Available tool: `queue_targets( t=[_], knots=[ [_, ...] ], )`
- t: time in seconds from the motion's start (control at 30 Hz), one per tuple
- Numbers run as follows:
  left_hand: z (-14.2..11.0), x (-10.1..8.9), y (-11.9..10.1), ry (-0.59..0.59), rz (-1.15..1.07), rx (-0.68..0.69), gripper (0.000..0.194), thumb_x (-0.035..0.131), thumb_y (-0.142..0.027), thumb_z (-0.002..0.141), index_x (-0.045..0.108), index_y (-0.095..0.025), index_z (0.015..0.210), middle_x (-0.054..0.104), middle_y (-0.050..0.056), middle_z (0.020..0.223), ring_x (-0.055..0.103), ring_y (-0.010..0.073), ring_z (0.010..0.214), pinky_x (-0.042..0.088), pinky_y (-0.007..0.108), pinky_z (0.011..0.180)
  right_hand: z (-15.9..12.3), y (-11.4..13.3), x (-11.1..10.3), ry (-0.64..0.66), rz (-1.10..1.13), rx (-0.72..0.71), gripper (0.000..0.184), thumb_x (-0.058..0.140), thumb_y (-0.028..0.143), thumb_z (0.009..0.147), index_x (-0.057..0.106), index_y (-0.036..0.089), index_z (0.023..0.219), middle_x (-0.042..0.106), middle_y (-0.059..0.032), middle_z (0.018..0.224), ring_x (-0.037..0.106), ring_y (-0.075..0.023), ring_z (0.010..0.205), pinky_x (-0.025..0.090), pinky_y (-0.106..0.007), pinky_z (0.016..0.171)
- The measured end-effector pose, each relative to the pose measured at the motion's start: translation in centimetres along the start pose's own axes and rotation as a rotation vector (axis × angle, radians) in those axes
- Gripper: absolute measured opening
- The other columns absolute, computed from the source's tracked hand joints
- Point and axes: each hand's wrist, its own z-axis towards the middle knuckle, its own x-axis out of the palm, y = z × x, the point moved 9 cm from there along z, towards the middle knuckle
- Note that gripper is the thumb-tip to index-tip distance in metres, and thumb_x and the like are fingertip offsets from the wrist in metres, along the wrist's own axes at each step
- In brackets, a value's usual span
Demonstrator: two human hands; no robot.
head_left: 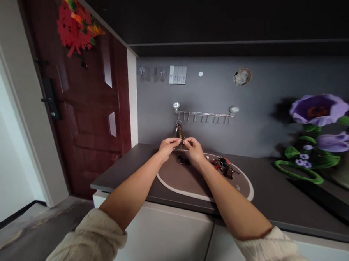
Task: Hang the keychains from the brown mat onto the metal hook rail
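My left hand and my right hand meet above the mat, fingertips pinched on a small metal key ring. Thin metal keys seem to dangle from the ring between them, partly covered by my fingers. Just behind, another keychain hangs from the leftmost hook of the silver hook rail. On the oval brown mat with a pale rim lies a pile of keys and fobs, black and red. A small dark item lies under my hands, too small to name.
A dark countertop carries the mat. To the right stand purple artificial flowers and a long black object. A dark shelf overhangs the counter. At left is a dark red door with a black lock handle.
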Motion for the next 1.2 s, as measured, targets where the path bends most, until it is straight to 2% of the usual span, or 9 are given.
queue_targets(
  t=[0.1,0.27,0.4,0.5,0.63,0.9,1.2],
  knots=[
    [0.0,-0.2,-0.4,-0.024,0.066,0.039,0.023,0.057,-0.030,0.067,0.064,-0.017,0.084,0.063,0.004,0.084,0.052,0.0086,0.067,0.036,0.021,0.060,0.3,0.2,-0.4,-0.015,-0.010,-0.015,0.018,0.053,0.034,0.067,0.050,0.016,0.069,0.050,0.0019,0.065,0.044,-0.0100,0.062,0.036,-0.023,0.063],
    [0.2,-0.4,-1.0,-0.079,0.329,0.127,0.020,0.044,-0.024,0.075,0.060,-0.013,0.079,0.060,0.003,0.069,0.050,0.0080,0.057,0.037,0.020,0.057,1.3,0.7,-0.9,-0.066,0.023,-0.007,0.016,0.052,0.033,0.068,0.049,0.017,0.070,0.048,0.0032,0.061,0.043,-0.0085,0.057,0.037,-0.021,0.058],
    [0.2,0.1,-1.2,-0.049,0.661,0.223,0.029,0.036,-0.030,0.079,0.057,-0.013,0.069,0.057,0.003,0.061,0.050,0.0104,0.055,0.036,0.022,0.057,3.0,1.1,-0.8,-0.099,0.123,0.120,0.010,0.049,0.027,0.072,0.047,0.018,0.071,0.048,0.0052,0.059,0.046,-0.0066,0.051,0.039,-0.020,0.054],
    [0.2,0.3,-1.1,-0.031,0.874,0.258,0.034,0.031,-0.032,0.082,0.057,-0.014,0.068,0.060,0.005,0.065,0.053,0.0126,0.061,0.036,0.024,0.060,4.3,1.3,-0.4,-0.135,0.207,0.258,0.002,0.045,0.020,0.076,0.045,0.018,0.074,0.049,0.0055,0.059,0.051,-0.0059,0.051,0.042,-0.020,0.054],
    [0.1,0.3,-0.8,-0.030,1.042,0.228,0.033,0.029,-0.027,0.083,0.057,-0.014,0.074,0.063,0.009,0.081,0.056,0.0158,0.075,0.037,0.026,0.067,6.0,1.6,0.2,-0.152,0.259,0.341,0.009,0.038,0.011,0.078,0.043,0.018,0.074,0.052,0.0047,0.060,0.053,-0.0054,0.048,0.047,-0.024,0.056],
    [-0.1,0.5,-0.9,-0.007,1.180,0.208,0.032,0.027,-0.024,0.084,0.057,-0.013,0.081,0.063,0.011,0.090,0.056,0.0182,0.087,0.038,0.028,0.074,8.1,0.1,0.9,-0.199,0.280,0.460,0.014,0.036,0.006,0.078,0.044,0.016,0.073,0.052,0.0030,0.054,0.054,-0.0080,0.047,0.050,-0.027,0.054],
    [-0.3,0.7,-1.1,-0.004,1.246,0.192,0.032,0.028,-0.024,0.085,0.058,-0.014,0.082,0.063,0.011,0.090,0.056,0.0171,0.088,0.038,0.026,0.076,8.6,-1.2,1.3,-0.233,0.299,0.518,0.012,0.040,0.007,0.078,0.047,0.015,0.073,0.051,0.0028,0.051,0.052,-0.0071,0.046,0.050,-0.024,0.051]
  ],
)
